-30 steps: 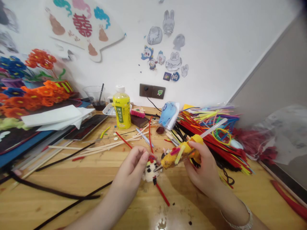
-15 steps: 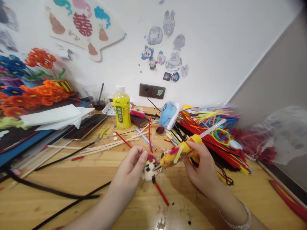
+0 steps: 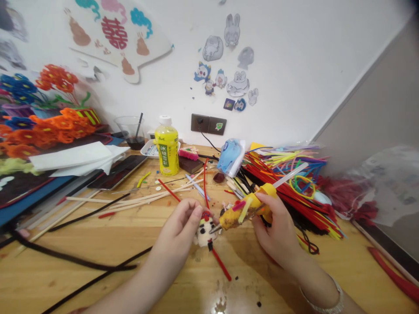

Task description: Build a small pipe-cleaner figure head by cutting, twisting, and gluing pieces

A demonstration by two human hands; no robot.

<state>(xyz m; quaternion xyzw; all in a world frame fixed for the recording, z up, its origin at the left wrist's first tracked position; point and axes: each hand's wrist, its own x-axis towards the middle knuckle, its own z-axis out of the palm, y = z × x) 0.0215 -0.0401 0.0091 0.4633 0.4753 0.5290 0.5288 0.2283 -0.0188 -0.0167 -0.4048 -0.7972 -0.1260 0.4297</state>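
My left hand pinches a small white fuzzy figure with a red top and black dots, held just above the wooden table. A red pipe cleaner sticks out below the figure. My right hand grips a yellow hot glue gun with a clear glue stick poking out of its back. The gun's metal nozzle touches the right side of the figure. Bits of coloured fuzz cling to the gun's body.
A big pile of coloured pipe cleaners lies right of the hands. A yellow drink bottle, a blue packet, a plastic cup and pale sticks sit behind. Black pipe cleaners cross the front left. Orange and blue fuzzy flowers stand at far left.
Almost nothing differs: the figure and the glue gun nozzle stay together, and both hands have shifted only by a hair.
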